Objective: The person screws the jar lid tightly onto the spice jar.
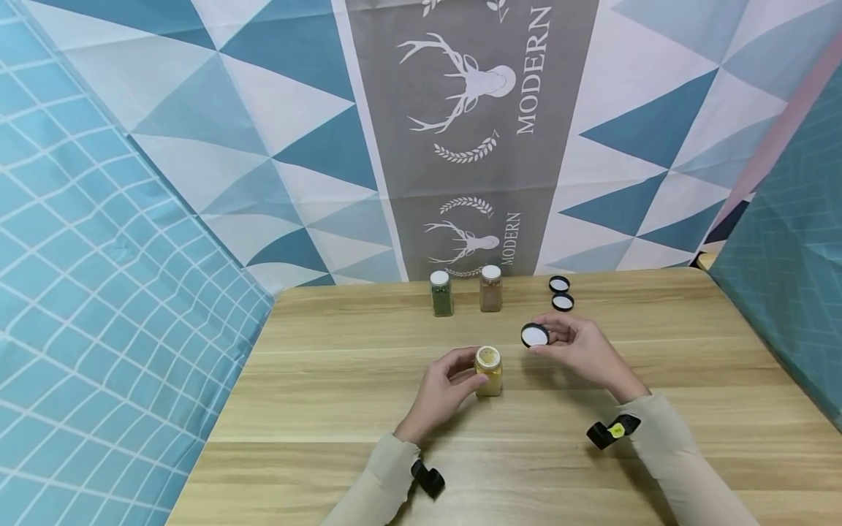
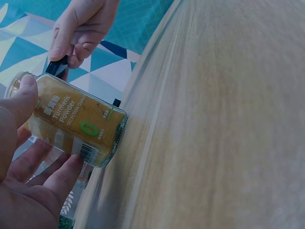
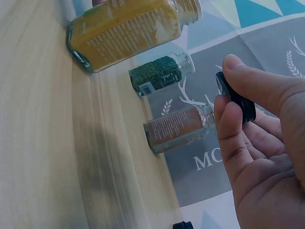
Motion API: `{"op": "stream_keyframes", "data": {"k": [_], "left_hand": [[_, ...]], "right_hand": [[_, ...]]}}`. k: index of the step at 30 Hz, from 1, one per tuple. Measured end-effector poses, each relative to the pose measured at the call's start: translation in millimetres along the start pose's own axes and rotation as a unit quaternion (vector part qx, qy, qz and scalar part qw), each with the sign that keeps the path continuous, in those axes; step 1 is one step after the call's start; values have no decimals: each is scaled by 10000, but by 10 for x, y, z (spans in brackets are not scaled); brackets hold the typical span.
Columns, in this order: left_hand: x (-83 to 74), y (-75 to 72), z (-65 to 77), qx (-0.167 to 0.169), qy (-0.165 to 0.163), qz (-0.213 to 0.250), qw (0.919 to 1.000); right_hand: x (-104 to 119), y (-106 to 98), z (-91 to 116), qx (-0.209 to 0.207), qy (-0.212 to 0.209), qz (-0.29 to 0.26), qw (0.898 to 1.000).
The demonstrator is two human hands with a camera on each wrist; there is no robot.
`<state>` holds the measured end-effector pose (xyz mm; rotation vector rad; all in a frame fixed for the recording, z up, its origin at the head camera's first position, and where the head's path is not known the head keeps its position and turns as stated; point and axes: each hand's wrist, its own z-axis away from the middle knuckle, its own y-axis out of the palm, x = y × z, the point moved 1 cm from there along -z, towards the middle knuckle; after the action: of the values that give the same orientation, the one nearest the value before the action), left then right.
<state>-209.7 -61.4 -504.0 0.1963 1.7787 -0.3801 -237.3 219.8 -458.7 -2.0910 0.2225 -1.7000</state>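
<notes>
A glass jar of turmeric powder (image 1: 489,380) stands upright on the table with its black lid off. My left hand (image 1: 445,391) grips it from the left, thumb in front; the left wrist view shows the jar's label (image 2: 71,114) facing out. Up and to the right, my right hand (image 1: 582,352) pinches a black lid (image 1: 535,335) by its rim, white inside showing. In the right wrist view, that lid (image 3: 236,98) sits between thumb and fingers, apart from the jar (image 3: 133,31).
Toward the back of the wooden table (image 1: 316,409) stand a jar of green flakes (image 1: 441,294) and a jar of brownish powder (image 1: 490,289), both without black lids. Two black lids (image 1: 559,285) lie to their right. A patterned cloth (image 1: 296,131) hangs behind.
</notes>
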Motion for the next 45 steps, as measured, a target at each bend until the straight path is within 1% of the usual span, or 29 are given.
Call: {"op": "stream_keyframes", "data": {"k": [5,10,16,24,31,41,45], "left_hand": [[9,6,-5,-28,28,-22,10000],[8,7,-7,-36,27,-66,10000],[18,4,-7,-28,33,-110,9999],[1,13,-2,-11,-36,-82,10000],[4,11,2,-39,31,-84,10000],[29,-9,6,-32,79,-105,9999],[22,-8,-2,13,19,-54,10000]], "right_hand": [[-5,34,10,26,-105,33,9999],[23,60,15,56,-81,41,9999],[70,100,34,148,-73,-87,9998],[82,164,118,224,-104,-337,9991],[82,189,114,224,-176,-218,9994],[99,208,107,300,-176,-306,9989],[99,205,112,287,-196,-374,9987]]}}
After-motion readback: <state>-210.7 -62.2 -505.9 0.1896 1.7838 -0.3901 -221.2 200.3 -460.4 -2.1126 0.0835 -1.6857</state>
